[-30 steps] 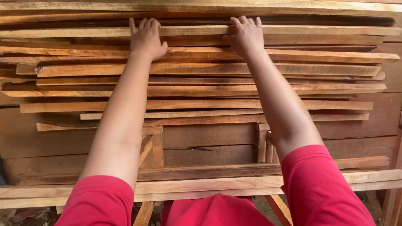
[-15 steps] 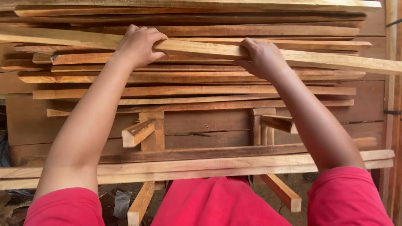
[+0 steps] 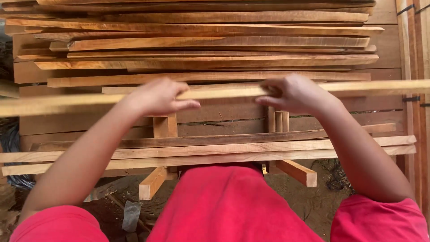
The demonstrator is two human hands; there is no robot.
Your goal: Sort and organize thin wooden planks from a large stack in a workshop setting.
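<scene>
Stacked timber planks fill the twelve o'clock background, while left hand and right hand each clasp one long wooden strip held level crosswise above the trestle; keeping both grips even should prevent tilting.

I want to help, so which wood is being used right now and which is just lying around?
In use:
- long thin strip
- left hand and right hand, both gripping it

Lying about:
- stacked strips behind
- two long strips in front
- short blocks
- dirt floor

Left hand and right hand — arms outstretched, fingers curled shut
</scene>
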